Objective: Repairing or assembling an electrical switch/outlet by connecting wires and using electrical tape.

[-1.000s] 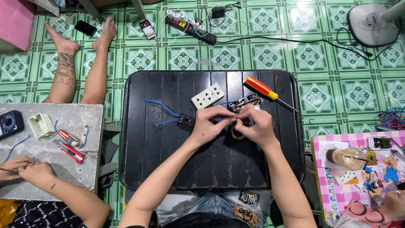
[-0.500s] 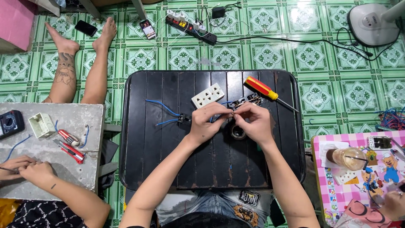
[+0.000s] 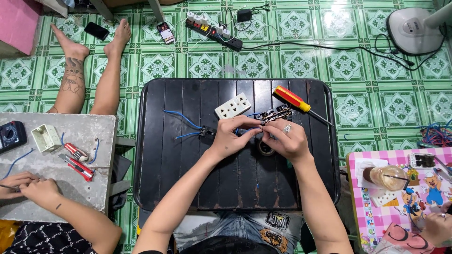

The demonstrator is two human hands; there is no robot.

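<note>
At the middle of the black slatted desk point(image 3: 188, 188), the left hand point(image 3: 230, 136) and the right hand point(image 3: 287, 141) meet fingertip to fingertip, both pinched narrow on a thin blue wire point(image 3: 248, 130) that runs between them; what exactly the fingertips press is too small to tell. The right hand wears a ring. Just under the hands lies a small dark roll of tape point(image 3: 266, 149), partly hidden by the right hand. To the left of the left hand a small black connector block point(image 3: 207, 131) lies on the desk with two blue wire ends point(image 3: 181, 120) trailing toward the desk's left edge. Near the far edge, a white rectangular socket plate point(image 3: 233, 106) lies tilted, and beside it, just above the right hand, a metal socket frame with brass contacts point(image 3: 273, 114). A screwdriver with a red and yellow handle point(image 3: 294, 99) lies slanted toward the far right corner. Off the desk's left side, another person's hands point(image 3: 28, 186) rest on a grey desk point(image 3: 84, 188) carrying a white plastic box point(image 3: 45, 138) and red-handled pliers point(image 3: 77, 162). Off the right side stands a pink checked desk point(image 3: 362, 216).
</note>
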